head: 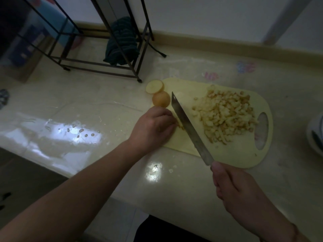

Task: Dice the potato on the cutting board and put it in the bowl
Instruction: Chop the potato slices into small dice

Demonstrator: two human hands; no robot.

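Potato: diced heap (225, 116) on cutting board (236, 154); firm, wet, likely slippery. Left hand (153, 126) curls over remaining piece, largely hidden; right hand (234, 187) grips knife (188, 126).

Pale diced potato (225, 116) heaped on yellow cutting board (241, 154); two end slices (158, 93) at left edge.

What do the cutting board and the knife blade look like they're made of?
Cutting board: probably plastic, going by its even pale yellow, matte face and moulded handle hole. Knife blade: metal, likely steel, grey with a dull sheen. Its handle is hidden in the right hand.
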